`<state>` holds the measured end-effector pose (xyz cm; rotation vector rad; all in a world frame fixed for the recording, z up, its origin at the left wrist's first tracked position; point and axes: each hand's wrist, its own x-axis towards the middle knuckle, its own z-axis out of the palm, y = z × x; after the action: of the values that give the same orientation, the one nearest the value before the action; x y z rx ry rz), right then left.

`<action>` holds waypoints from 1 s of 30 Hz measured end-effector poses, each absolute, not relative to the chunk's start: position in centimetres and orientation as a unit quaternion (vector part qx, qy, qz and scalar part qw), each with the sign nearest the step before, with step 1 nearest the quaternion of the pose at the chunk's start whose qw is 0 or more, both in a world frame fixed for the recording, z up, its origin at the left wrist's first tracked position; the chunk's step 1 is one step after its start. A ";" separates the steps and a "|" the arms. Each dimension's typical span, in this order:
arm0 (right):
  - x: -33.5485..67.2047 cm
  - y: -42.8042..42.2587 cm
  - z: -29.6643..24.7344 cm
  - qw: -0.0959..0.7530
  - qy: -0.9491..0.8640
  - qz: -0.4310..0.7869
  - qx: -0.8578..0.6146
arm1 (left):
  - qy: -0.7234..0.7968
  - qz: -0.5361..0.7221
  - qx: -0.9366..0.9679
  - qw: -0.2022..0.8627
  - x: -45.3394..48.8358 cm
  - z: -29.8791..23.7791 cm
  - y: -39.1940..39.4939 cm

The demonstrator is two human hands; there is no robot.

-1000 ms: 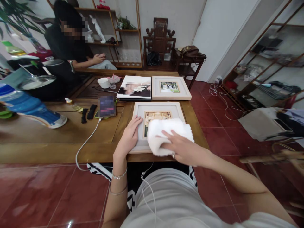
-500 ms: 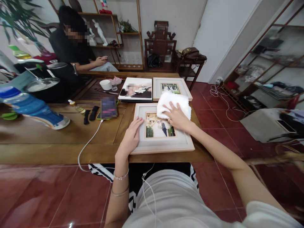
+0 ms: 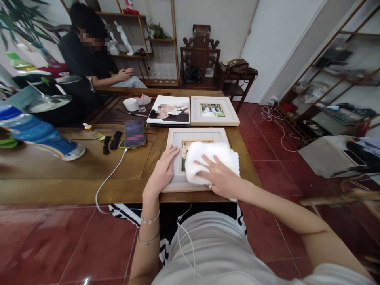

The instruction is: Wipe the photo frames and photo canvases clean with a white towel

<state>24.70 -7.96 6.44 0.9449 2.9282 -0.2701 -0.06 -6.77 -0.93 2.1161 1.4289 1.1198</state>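
A pale wooden picture frame [image 3: 196, 135] lies flat at the near edge of the wooden table [image 3: 74, 174]. My left hand [image 3: 162, 170] rests open on the frame's left border, fingers flat. My right hand [image 3: 216, 177] presses a folded white cloth [image 3: 213, 156] down on the frame's glass with fingers stretched out; the cloth covers most of the photo.
Behind lie a second framed photo [image 3: 213, 109] and a photo print [image 3: 169, 110]. A phone [image 3: 134, 133] with a white cable, a white bowl [image 3: 131, 104] and a blue bottle [image 3: 38, 132] are on the table. Another person [image 3: 89, 59] sits at the far side. Shelves stand right.
My right hand slid the cloth from the frame's far right corner back toward me over the photo. The left hand stayed on the frame's left border.
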 end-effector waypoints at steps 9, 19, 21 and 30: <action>24.5 2.8 4.4 -0.046 0.899 0.073 0.430 | 0.504 0.400 0.743 0.183 0.0 -0.9 -6.8; 24.6 -6.4 8.5 0.093 0.952 -0.059 0.284 | 0.509 0.402 0.741 0.174 0.0 -1.1 -6.7; 25.4 -8.8 9.8 0.095 0.963 -0.109 0.226 | 0.509 0.402 0.741 0.175 0.1 -1.1 -6.7; 25.2 -6.4 7.7 0.065 0.955 -0.099 0.272 | 0.506 0.394 0.747 0.176 0.0 -0.9 -6.8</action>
<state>25.16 -6.40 7.73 0.8215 2.8827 -0.2999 0.01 -6.81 -0.90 2.1137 1.4326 1.1168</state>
